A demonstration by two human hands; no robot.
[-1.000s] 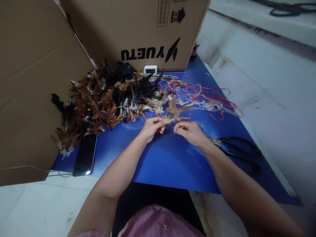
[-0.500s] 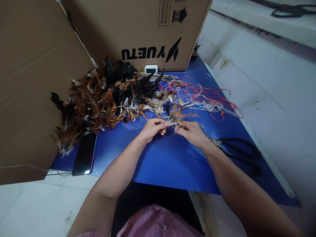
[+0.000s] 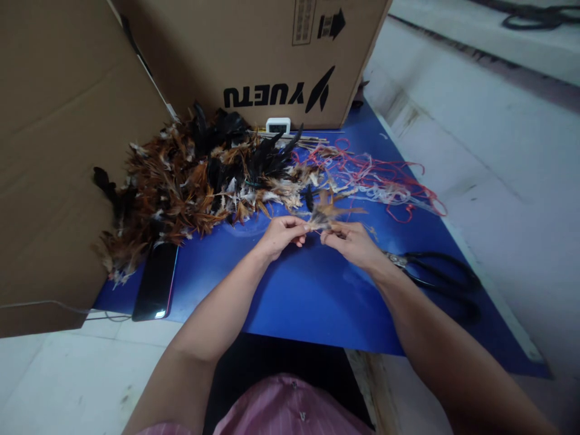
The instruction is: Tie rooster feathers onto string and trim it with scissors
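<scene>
My left hand [image 3: 280, 234] and my right hand [image 3: 351, 243] meet above the blue mat [image 3: 308, 290], both pinched on a small bunch of brown feathers [image 3: 324, 212] that fans away from me. A big heap of brown, black and white feathers [image 3: 190, 181] lies to the left and behind the hands. Tangled red and white strings [image 3: 380, 181] spread out behind my right hand. What the right fingertips grip on the bunch's base is too small to make out.
Black scissors [image 3: 435, 272] lie on the mat right of my right wrist. A dark phone [image 3: 156, 281] rests at the mat's left edge. A large cardboard box [image 3: 254, 54] stands behind, a cardboard sheet [image 3: 58, 151] on the left, and a small white device [image 3: 278, 125] by the box.
The feather bunch has shifted slightly between my fingers and both hands have drawn a little closer together; the view has tilted slightly.
</scene>
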